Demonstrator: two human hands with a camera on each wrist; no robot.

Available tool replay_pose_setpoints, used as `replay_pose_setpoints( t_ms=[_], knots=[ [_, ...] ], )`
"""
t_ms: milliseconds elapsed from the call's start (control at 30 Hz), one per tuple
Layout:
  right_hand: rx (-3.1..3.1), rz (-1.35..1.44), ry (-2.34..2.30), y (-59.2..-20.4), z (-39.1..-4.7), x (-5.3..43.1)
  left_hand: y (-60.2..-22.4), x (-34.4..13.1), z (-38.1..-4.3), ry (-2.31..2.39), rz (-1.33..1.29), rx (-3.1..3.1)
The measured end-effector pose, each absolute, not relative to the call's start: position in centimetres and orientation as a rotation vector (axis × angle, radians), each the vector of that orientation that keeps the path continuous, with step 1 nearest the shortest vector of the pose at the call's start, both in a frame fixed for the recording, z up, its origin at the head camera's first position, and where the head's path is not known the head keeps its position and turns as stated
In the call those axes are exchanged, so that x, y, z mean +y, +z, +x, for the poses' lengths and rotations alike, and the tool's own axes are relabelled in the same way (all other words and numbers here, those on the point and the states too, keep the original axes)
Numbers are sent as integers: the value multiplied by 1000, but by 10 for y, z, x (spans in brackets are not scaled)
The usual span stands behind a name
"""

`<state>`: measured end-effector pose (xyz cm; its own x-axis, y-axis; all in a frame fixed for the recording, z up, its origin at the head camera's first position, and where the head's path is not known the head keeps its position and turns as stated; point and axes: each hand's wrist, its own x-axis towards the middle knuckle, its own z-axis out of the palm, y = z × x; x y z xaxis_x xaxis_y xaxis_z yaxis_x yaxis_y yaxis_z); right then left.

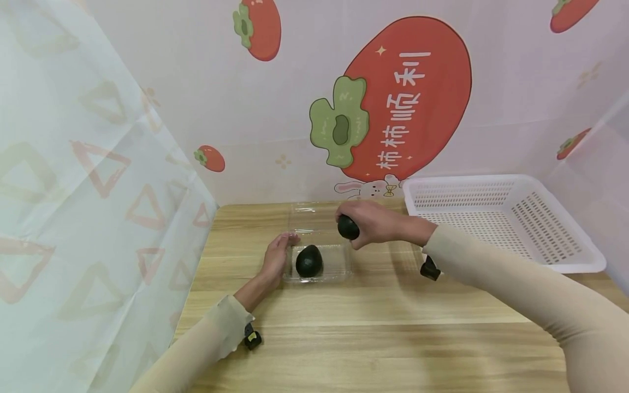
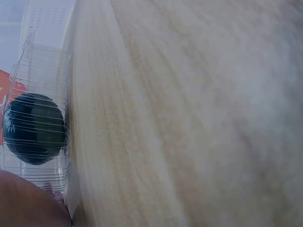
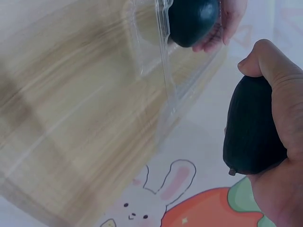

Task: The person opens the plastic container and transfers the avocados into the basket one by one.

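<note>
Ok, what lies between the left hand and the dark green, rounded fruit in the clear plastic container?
The container's ribbed clear side wall separates the left hand from the fruit; the left wrist view shows it.

Dark green fruits: two. Hands: two. Clear container: one, six o'clock; perhaps a second at four, hard to make out. White basket: one, three o'clock. Black wrist devices: two. Printed persimmons: five. Printed rabbit: one.

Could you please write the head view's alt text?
A right hand holds a dark-green fruit near an open clear container with another fruit inside; the left hand touches its left edge. A white basket stands at right.
</note>
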<state>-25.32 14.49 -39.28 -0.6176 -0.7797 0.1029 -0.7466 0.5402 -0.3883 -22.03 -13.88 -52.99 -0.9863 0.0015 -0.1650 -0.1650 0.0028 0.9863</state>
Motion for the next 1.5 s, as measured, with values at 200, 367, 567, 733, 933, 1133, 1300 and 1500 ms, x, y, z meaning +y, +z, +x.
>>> replay_pose_setpoints(
  t_ms=[200,367,567,733,933,1133,1300,1500],
  knots=[
    [2717,-1316,-609,-390,-258,156,-529,-138,-219,2138,-164,2136],
    [2750,-1307,-580,-387,-261,164,-528,-138,-219,2134,-171,2145],
    [2778,-1272,-542,-384,-265,174,-529,-137,-219,2117,-181,2163],
    [2800,-1255,-533,-383,-267,184,-529,-137,-219,2122,-172,2160],
    [2824,-1236,-541,-377,-270,198,-528,-137,-218,2117,-171,2169],
    [2836,-1226,-521,-374,-274,211,-530,-138,-220,2134,-154,2158],
    [2850,-1202,-509,-373,-278,220,-529,-138,-220,2127,-170,2163],
    [2859,-1167,-520,-371,-281,229,-531,-138,-220,2124,-182,2164]
  ],
)
